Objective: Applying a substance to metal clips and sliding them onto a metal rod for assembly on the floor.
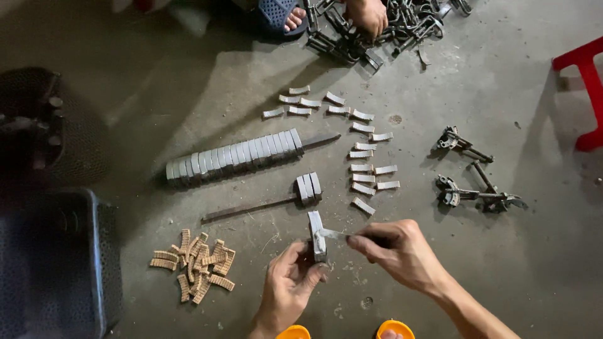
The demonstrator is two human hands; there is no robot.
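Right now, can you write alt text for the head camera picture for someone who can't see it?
Left hand holds a grey curved metal piece upright on a concrete floor while the right hand pokes it with a thin tool. Rows of similar pieces lie beyond.

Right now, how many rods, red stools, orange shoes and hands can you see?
Rods: 2
Red stool: 1
Orange shoes: 2
Hands: 3 (left hand holding a block, right hand holding a tool, another person's hand)
Total: 8
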